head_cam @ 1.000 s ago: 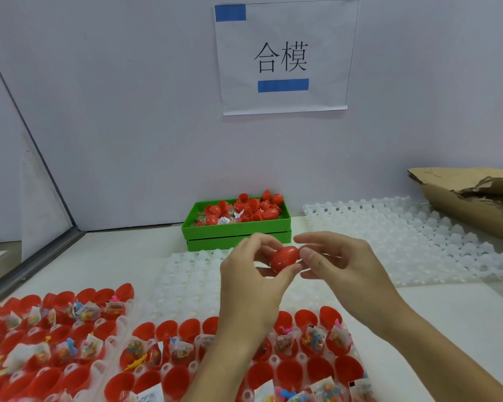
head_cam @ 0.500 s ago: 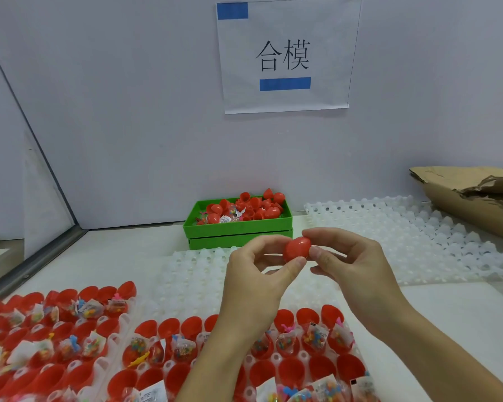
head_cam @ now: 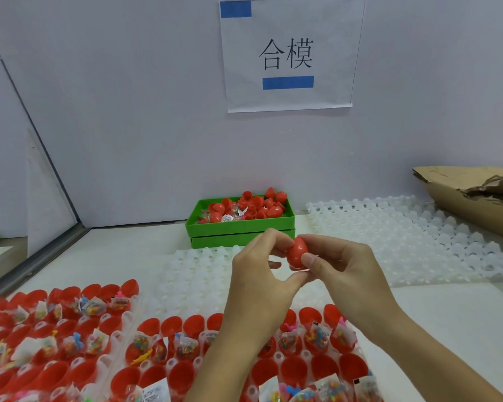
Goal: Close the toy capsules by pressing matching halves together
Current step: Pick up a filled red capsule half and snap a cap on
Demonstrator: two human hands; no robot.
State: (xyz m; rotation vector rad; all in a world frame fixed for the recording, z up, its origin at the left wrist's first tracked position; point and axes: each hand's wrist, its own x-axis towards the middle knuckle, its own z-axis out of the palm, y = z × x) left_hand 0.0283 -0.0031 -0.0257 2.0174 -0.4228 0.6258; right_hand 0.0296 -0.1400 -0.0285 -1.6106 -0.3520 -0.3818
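I see both hands pinching one red capsule (head_cam: 297,253) mid-air, over the worktop's middle: left hand (head_cam: 262,274), right hand (head_cam: 346,274). I'd judge: squeeze squarely along the seam until seated. Count: one capsule in hand; two trays of open halves (head_cam: 291,369) at near edge; one green bin (head_cam: 240,227) at far edge.

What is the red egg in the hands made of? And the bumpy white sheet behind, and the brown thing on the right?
The red egg looks like smooth, shiny hard plastic; light glints off it. The bumpy white sheet seems thin, see-through moulded plastic, milky and slightly glossy. The brown thing looks like cardboard: dull, creased, with torn edges.
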